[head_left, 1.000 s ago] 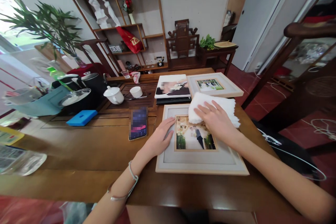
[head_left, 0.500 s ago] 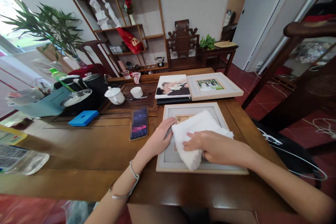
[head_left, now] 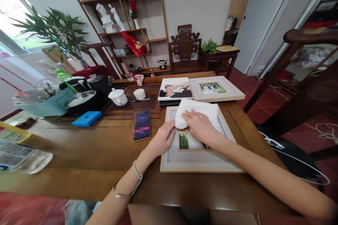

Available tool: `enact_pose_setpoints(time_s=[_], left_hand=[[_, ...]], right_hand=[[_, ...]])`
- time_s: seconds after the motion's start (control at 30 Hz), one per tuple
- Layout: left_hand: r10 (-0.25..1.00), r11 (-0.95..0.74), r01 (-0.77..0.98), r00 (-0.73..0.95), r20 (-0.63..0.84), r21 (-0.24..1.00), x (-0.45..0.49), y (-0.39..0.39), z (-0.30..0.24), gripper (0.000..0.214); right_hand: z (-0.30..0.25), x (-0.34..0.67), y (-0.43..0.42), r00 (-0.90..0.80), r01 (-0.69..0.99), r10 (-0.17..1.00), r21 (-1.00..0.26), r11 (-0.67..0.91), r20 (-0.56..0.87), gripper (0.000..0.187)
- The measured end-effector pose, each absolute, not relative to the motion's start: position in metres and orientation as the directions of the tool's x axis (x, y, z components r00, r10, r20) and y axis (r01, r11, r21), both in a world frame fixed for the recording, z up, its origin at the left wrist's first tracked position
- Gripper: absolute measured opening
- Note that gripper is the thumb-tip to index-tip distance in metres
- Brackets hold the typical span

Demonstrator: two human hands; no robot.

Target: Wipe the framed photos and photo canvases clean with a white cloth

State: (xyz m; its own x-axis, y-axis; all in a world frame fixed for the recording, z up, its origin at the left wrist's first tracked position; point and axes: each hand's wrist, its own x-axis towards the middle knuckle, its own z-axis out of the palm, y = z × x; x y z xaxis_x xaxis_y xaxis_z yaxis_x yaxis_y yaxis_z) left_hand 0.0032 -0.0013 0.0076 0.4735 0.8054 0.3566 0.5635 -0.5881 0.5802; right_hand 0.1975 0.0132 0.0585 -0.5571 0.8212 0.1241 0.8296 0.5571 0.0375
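A white cloth [head_left: 198,107] is bunched over the upper part of a framed photo [head_left: 165,160], which lies flat on the wooden table. My right hand [head_left: 199,126] presses on the cloth, fingers bent into it. Below the cloth, part of the picture [head_left: 184,140] shows, with green on its left; the rest is covered by the cloth and hand. My left hand [head_left: 163,137] rests on the left border of the frame, its fingers stretched out and the thumb apart. A bracelet circles the left wrist.
Behind the frame lie a photo panel [head_left: 175,89] and another framed photo [head_left: 232,93]. Left of my left hand is a phone [head_left: 142,124]. Farther left are a blue box [head_left: 87,118], a lidded white cup [head_left: 117,97], a small white bowl [head_left: 139,94] and a clear bottle [head_left: 37,161].
My right hand has slid the cloth away from me toward the frame's far edge, uncovering the lower part of the picture. My left hand stays on the left border.
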Motion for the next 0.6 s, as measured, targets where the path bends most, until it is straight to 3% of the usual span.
enact_pose_setpoints(time_s=[0.17,0.27,0.4,0.5,0.6], left_hand=[[0.816,-0.575,0.547,0.44,0.375,0.608,0.004,-0.002,0.005,0.025],[0.836,-0.546,0.559,0.413,0.361,0.624,0.003,-0.003,0.004,0.027],[0.853,-0.518,0.576,0.406,0.33,0.632,0.002,-0.004,0.004,0.036],[0.845,-0.531,0.577,0.418,0.334,0.62,0.003,-0.004,0.005,0.037],[0.842,-0.535,0.575,0.42,0.338,0.619,0.003,-0.004,0.006,0.035]], right_hand=[[0.072,0.188,0.0,-0.625,0.774,0.774,0.051,0.632,-0.107,0.036],[0.084,0.198,-0.016,-0.73,0.675,0.653,-0.064,0.735,-0.204,0.03],[0.094,0.212,-0.033,-0.828,0.561,0.528,-0.244,0.791,-0.191,0.029],[0.098,0.218,-0.023,-0.772,0.636,0.598,-0.263,0.726,-0.217,0.035],[0.097,0.221,0.002,-0.636,0.772,0.756,-0.131,0.622,-0.157,0.039]])
